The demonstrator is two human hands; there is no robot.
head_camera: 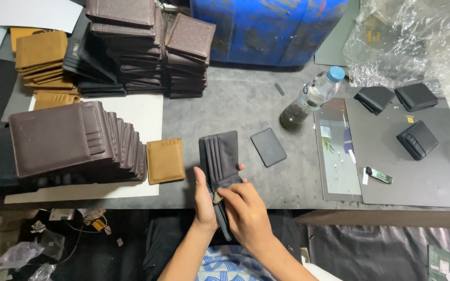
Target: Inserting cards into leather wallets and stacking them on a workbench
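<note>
My right hand (246,208) pinches the lower flap of the dark grey wallet (220,161) at the table's near edge; my left hand (204,200) clasps its spine; a tan card holder (165,161) lies beside; brown wallet stacks (74,140) seem finished.

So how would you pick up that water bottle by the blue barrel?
Probably take the bottle around its middle, below the blue cap, coming from the near right side. It lies tilted on the table, so its round clear body is open to a wrap of the fingers. The barrel crowds the far side, and the cap end is narrow.
</note>
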